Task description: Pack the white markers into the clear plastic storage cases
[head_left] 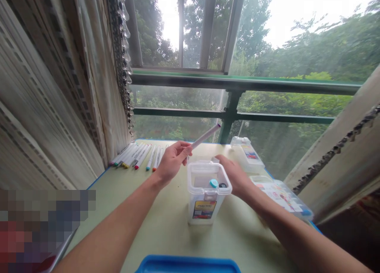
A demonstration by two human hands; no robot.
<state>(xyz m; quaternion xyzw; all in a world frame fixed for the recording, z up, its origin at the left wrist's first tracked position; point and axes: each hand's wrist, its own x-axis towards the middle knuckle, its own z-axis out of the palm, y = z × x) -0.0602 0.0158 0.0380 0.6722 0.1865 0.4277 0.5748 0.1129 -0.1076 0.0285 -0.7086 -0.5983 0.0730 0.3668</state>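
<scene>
A white marker [206, 136] with a purple end slants up to the right, pinched between the thumb and fingers of my left hand [175, 158]. In the middle of the table stands an open, clear plastic box [194, 190] with a label on its front. Inside it are a turquoise-capped marker [213, 183] and a black-capped marker [222, 185]. My right hand [233, 174] curls round the box's right and far side; its fingertips are partly hidden behind the rim.
Several white markers [142, 156] lie in a row at the table's far left. A clear plastic lid or case [249, 156] and a flat clear case [280, 196] lie along the right edge. A blue tray [190, 261] is at the near edge. Window and curtains surround the table.
</scene>
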